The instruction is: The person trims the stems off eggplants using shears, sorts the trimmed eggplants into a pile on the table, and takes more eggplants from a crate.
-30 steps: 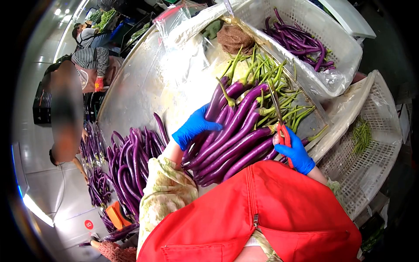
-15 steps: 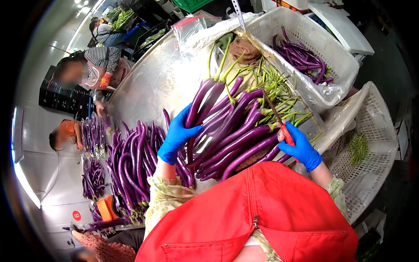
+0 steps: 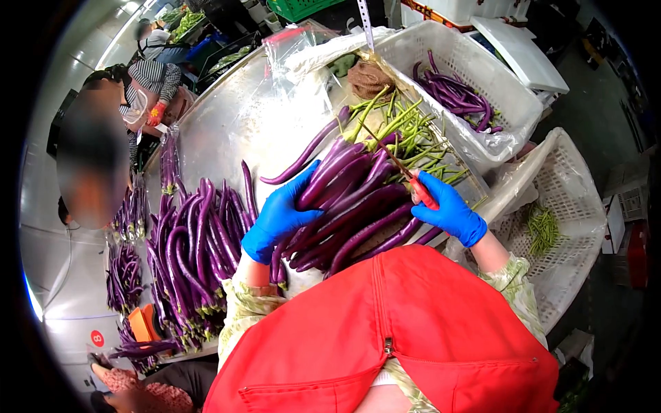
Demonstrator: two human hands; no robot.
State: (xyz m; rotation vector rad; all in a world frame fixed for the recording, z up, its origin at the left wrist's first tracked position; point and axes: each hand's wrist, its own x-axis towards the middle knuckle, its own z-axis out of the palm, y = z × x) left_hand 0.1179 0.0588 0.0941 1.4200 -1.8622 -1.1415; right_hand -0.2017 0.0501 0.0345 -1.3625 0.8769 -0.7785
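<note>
My left hand, in a blue glove, is closed around the near-left side of a bunch of long purple eggplants. Its thumb lies across them. My right hand, also gloved in blue, grips the red handle of a knife with a narrow, brownish blade. That blade reaches up and left across the green stem ends of the bunch. Cut green stems lie heaped beyond the blade. A single eggplant lies apart, above my left hand.
More eggplants are piled on the metal table to the left. A white crate holding eggplants stands at the back right; another crate with green stems is below it. Other people, including one in a striped sleeve, are at the left.
My right hand and the knife have moved left, over the bunch's stem ends. The eggplants with upright stems by my left hand have shifted. A person looms larger at the left.
</note>
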